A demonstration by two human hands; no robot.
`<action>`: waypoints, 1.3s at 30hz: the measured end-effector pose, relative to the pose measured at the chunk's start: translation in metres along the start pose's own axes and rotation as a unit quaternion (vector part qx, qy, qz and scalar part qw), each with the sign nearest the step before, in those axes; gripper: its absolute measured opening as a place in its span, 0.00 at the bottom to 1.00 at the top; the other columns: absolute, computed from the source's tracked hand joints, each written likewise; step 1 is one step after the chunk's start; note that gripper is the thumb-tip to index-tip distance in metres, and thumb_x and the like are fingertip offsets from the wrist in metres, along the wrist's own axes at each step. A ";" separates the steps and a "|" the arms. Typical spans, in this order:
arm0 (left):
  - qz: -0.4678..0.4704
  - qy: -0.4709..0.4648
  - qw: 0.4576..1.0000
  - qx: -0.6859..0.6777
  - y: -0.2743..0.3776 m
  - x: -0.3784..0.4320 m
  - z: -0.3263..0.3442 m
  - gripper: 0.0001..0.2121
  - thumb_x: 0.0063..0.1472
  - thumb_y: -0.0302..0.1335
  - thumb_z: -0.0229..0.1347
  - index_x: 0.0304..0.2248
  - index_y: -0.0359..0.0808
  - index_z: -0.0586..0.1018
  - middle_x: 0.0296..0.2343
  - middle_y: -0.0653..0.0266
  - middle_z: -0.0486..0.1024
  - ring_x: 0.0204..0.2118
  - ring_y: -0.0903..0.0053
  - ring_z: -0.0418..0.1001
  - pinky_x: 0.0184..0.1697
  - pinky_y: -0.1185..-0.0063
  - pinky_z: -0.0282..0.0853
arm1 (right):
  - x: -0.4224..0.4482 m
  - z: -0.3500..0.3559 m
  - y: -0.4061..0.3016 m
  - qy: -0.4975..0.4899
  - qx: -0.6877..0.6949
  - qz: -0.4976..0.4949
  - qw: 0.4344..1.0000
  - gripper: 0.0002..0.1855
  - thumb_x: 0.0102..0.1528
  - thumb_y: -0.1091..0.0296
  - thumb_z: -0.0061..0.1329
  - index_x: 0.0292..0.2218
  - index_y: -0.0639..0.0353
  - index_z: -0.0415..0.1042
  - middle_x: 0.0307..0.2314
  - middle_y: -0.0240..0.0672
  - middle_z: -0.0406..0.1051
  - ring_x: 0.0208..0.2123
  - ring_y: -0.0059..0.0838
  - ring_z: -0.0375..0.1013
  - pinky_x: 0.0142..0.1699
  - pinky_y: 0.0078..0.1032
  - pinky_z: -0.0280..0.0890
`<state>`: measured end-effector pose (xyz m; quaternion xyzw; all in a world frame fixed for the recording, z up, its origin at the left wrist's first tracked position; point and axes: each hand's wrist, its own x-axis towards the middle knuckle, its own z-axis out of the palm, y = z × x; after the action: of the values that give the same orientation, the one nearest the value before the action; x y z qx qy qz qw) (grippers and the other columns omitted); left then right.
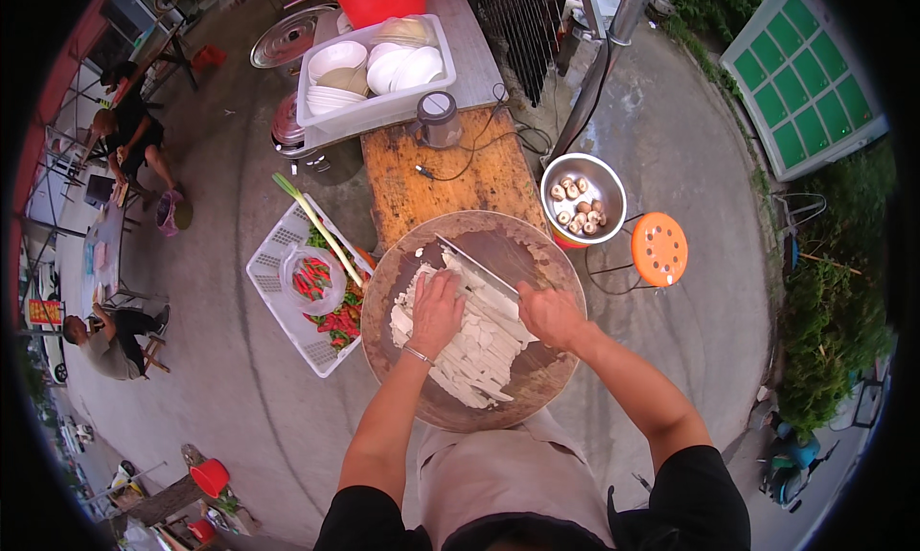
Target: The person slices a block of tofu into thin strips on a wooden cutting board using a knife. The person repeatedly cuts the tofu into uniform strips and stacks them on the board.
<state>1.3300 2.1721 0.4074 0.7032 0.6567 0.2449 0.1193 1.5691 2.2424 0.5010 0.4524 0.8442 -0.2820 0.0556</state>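
My right hand (550, 315) is closed around the handle of a cleaver (477, 265), whose blade runs up and to the left across the food. Under it lies a pale, sliced food (474, 364) in strips, perhaps tofu or dough sheets; I cannot tell which. My left hand (437, 312) presses flat on these slices, fingertips close to the blade, a bracelet at the wrist. All of it rests on a round wooden chopping block (546, 256) in front of my body.
Left of the block stands a white plastic basket (269, 272) with red peppers and a leek (320, 224). A steel bowl of mushrooms (617, 184) and an orange stool (659, 249) are at right. Beyond, a wooden table (402, 206) bears a grey jug (439, 123) and a crate of bowls (316, 123).
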 end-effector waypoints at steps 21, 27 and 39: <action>0.069 -0.054 0.996 0.013 0.027 -0.006 -0.003 0.18 0.61 0.35 0.58 0.49 0.38 0.78 0.50 0.58 0.72 0.59 0.64 0.65 0.69 0.54 0.44 | 0.016 0.064 0.015 0.094 0.043 0.006 0.995 0.12 0.61 0.63 0.46 0.41 0.61 0.66 0.25 0.53 0.77 0.31 0.58 0.78 0.39 0.54 0.69; 0.110 -0.056 0.991 0.053 0.047 -0.022 0.011 0.19 0.62 0.39 0.57 0.49 0.38 0.78 0.49 0.57 0.71 0.60 0.63 0.65 0.69 0.51 0.43 | 0.025 0.062 0.014 0.065 0.018 0.012 0.998 0.13 0.61 0.62 0.46 0.43 0.60 0.67 0.26 0.52 0.77 0.33 0.57 0.78 0.40 0.54 0.70; 0.084 -0.075 0.992 0.063 0.050 -0.023 0.011 0.21 0.62 0.41 0.57 0.50 0.38 0.78 0.52 0.58 0.71 0.61 0.63 0.64 0.69 0.52 0.42 | -0.003 0.013 -0.001 0.018 0.009 -0.005 1.000 0.13 0.60 0.65 0.42 0.45 0.61 0.68 0.28 0.56 0.78 0.35 0.59 0.78 0.44 0.53 0.69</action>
<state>1.3786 2.1455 0.4186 0.7783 0.5987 0.1588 0.1025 1.5678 2.2334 0.4919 0.4537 0.8447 -0.2817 0.0349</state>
